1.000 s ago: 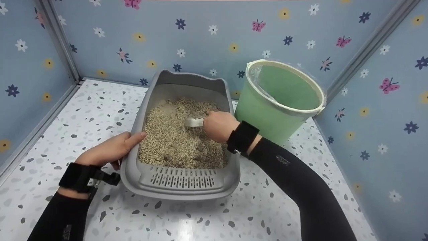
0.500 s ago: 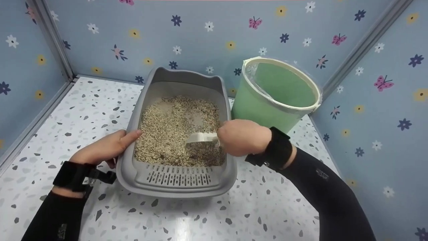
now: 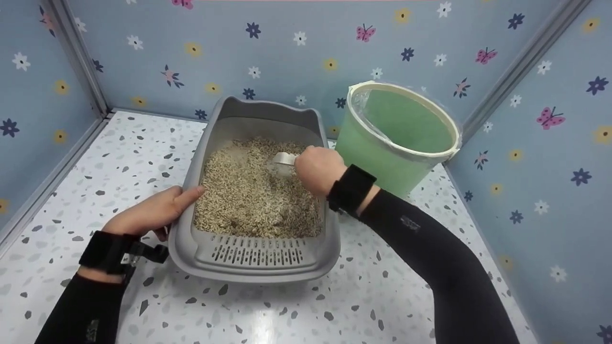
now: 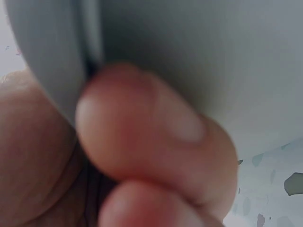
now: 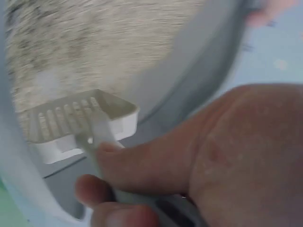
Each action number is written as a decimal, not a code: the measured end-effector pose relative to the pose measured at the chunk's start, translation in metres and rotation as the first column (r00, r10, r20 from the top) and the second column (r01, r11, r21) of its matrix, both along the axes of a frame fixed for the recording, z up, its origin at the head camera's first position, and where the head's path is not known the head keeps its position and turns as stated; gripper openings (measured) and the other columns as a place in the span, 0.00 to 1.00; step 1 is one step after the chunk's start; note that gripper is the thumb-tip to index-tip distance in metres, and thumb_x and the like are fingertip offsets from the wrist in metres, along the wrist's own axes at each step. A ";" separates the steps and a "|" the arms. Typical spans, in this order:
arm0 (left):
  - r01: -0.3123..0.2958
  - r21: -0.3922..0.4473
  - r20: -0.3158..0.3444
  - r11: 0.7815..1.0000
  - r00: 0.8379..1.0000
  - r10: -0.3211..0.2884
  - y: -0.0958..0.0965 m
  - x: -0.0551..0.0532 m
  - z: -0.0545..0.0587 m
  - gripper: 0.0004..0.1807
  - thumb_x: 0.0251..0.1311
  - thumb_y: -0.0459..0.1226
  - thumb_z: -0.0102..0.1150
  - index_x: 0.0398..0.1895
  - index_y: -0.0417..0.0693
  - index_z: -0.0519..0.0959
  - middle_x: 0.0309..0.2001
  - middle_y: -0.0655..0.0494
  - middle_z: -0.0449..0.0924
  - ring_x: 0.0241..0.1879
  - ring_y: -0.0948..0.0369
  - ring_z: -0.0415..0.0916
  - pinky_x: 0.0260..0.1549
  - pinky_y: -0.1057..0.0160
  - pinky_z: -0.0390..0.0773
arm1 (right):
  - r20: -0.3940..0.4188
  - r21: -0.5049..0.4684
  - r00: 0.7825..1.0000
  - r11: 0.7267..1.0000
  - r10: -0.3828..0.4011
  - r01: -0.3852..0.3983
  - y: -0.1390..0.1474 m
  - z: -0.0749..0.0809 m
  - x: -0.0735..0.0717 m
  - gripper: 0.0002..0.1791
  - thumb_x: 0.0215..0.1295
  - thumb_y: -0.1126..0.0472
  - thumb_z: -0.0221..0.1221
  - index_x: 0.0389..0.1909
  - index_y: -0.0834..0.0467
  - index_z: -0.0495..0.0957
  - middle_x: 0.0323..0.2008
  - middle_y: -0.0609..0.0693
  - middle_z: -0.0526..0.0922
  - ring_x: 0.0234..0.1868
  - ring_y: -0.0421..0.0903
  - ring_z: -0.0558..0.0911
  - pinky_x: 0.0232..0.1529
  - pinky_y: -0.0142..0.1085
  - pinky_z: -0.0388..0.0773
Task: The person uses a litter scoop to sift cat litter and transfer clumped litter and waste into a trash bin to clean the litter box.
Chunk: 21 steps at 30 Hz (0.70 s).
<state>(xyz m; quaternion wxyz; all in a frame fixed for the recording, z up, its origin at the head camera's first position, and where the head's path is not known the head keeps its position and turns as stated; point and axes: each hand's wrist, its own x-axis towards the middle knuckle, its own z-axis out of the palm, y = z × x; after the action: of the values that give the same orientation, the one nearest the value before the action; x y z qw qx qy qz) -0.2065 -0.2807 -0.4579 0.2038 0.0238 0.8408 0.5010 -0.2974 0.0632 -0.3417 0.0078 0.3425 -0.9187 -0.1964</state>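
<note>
A grey litter box (image 3: 258,273) with a slotted front ledge holds tan, pellet-like cat litter (image 3: 234,191). My left hand (image 3: 155,209) grips its left rim, thumb on top; in the left wrist view the curled fingers (image 4: 142,118) lie under the rim. With my right hand (image 3: 319,168) I hold a pale slotted litter scoop (image 3: 285,159) by its handle, over the far right part of the litter. The scoop head (image 5: 120,124) shows in the right wrist view, slots visible and no clump to be seen in it. Whether it touches the litter I cannot tell.
A green bin (image 3: 377,160) with a cream rim and clear liner stands right of the box, near the back corner. Flower-patterned walls (image 3: 306,52) enclose the back and sides. The speckled white tabletop (image 3: 229,315) extends in front.
My right hand first drew the scoop toward the front right of the box, then brought it back toward the far end. My left hand keeps its grip on the rim.
</note>
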 end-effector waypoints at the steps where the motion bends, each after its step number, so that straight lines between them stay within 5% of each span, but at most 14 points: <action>1: -0.002 -0.004 -0.001 1.000 1.000 0.002 0.000 0.000 0.000 0.42 0.84 0.70 0.38 0.60 0.34 0.64 0.34 0.43 0.82 0.25 0.52 0.86 0.16 0.55 0.86 | -0.016 0.010 1.000 1.000 0.011 -0.011 -0.001 -0.004 -0.003 0.15 0.80 0.68 0.59 0.28 0.61 0.82 0.35 0.59 0.88 0.33 0.55 0.89 0.27 0.50 0.91; 7: -0.002 -0.015 -0.007 1.000 1.000 0.002 -0.001 -0.002 -0.001 0.42 0.85 0.69 0.38 0.62 0.34 0.63 0.34 0.46 0.79 0.24 0.54 0.83 0.16 0.56 0.85 | 0.031 0.100 0.999 0.995 0.024 -0.027 -0.005 -0.010 -0.002 0.22 0.82 0.63 0.58 0.22 0.54 0.71 0.20 0.50 0.74 0.20 0.47 0.71 0.17 0.41 0.66; 15: -0.001 -0.002 0.002 1.000 1.000 0.001 -0.002 -0.002 0.000 0.42 0.84 0.70 0.38 0.60 0.36 0.63 0.34 0.44 0.82 0.25 0.52 0.86 0.17 0.54 0.87 | 0.214 0.153 0.976 0.988 -0.032 -0.001 -0.013 0.023 0.033 0.19 0.69 0.62 0.60 0.20 0.48 0.64 0.22 0.45 0.63 0.24 0.46 0.65 0.20 0.44 0.71; 21: -0.002 0.001 0.009 1.000 1.000 0.002 0.000 0.000 0.001 0.44 0.82 0.72 0.39 0.59 0.35 0.63 0.34 0.43 0.81 0.25 0.51 0.86 0.19 0.52 0.88 | 0.255 0.178 0.967 0.984 -0.032 -0.015 -0.011 0.040 0.058 0.18 0.67 0.64 0.58 0.20 0.48 0.64 0.23 0.47 0.66 0.24 0.47 0.69 0.19 0.46 0.75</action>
<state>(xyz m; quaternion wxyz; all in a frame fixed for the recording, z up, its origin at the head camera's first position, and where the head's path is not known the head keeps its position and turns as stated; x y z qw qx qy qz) -0.2063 -0.2802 -0.4564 0.2070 0.0208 0.8396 0.5017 -0.2398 0.0527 -0.3019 -0.1425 0.3604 -0.8923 -0.2318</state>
